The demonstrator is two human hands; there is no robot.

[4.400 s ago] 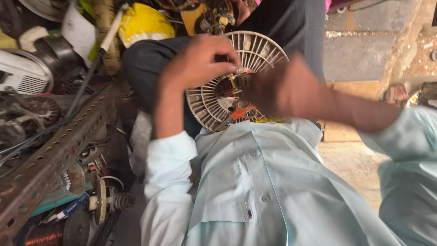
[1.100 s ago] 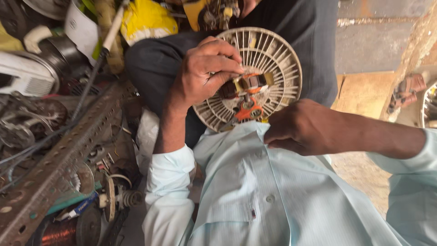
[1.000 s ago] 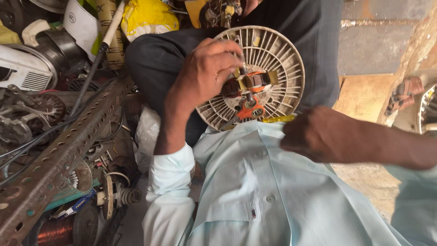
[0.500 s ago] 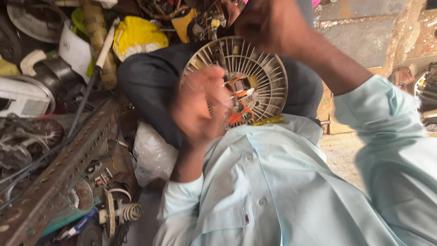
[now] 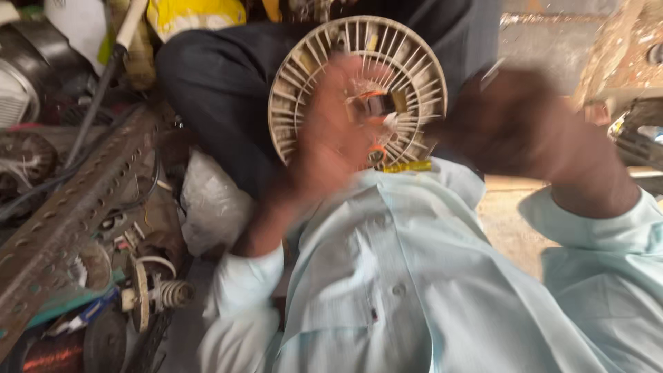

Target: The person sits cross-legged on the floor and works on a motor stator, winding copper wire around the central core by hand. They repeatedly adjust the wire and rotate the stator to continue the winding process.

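A round cream slotted disc [image 5: 414,62] with orange and copper parts at its centre [image 5: 376,103] rests on my lap, against my dark trousers [image 5: 221,90]. My left hand [image 5: 331,135] lies over the disc's left and middle, fingers curled on it, blurred by motion. My right hand [image 5: 514,128] hovers just right of the disc's rim and is also blurred. A thin pale sliver shows near its top, and I cannot tell whether it holds it. A yellow strip [image 5: 407,166] sits at the disc's lower edge, above my pale blue shirt [image 5: 387,276].
A rusty perforated angle bar [image 5: 69,214] runs along the left over wires and scrap. A coil spring part [image 5: 166,293] and a white plastic bag [image 5: 214,200] lie beside my left sleeve. Motor housings [image 5: 21,76] are stacked far left, and stone floor [image 5: 511,228] shows on the right.
My right hand has dropped from above the disc to its right side. My left hand has slid up over the disc's centre. The view has shifted and blurred.
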